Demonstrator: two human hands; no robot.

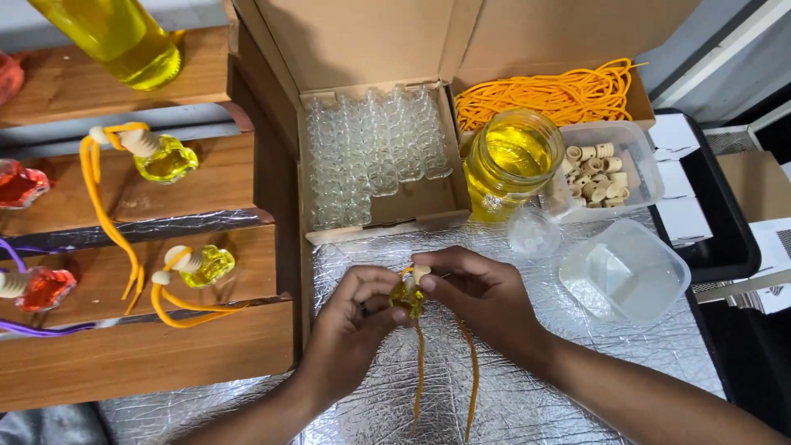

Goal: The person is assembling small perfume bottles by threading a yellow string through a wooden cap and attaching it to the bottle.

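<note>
At my far left a stepped wooden rack (148,354) rises in three shelves. Red little bottles (45,287) sit at its left edge, one with a purple cord. On the middle shelf lies a small yellow bottle (169,159) with a pale cap and a long orange cord (103,210) hanging down; a second yellow one (206,265) lies on the shelf below. A tall bottle of yellow liquid (124,37) stands at the top.

My left hand (350,325) comes next, its fingers curled narrow around the small yellow bottle I am working on (407,298), which sits between both hands just above the silver quilted mat (503,395). Two orange cord ends (445,371) hang from it toward me. My right hand (482,301) pinches the pale wooden cap (421,271) at the bottle's top between thumb and forefinger.

Behind my hands an open brown cardboard box (371,41) holds rows of empty clear glass bottles (375,148), with bare cardboard at its lower right corner. To its right a second cardboard compartment holds a heap of orange cord (552,91). In front of that stands an open glass jar of yellow liquid (509,163), a clear round lid (533,232) beside it, then a clear plastic tub of pale wooden caps (597,173). Nearer me lies a clear square tub (626,272). Furthest right are white paper sheets (688,177) on a black tray, a brown card, and more white papers at the edge; their print is too small to tell.
</note>
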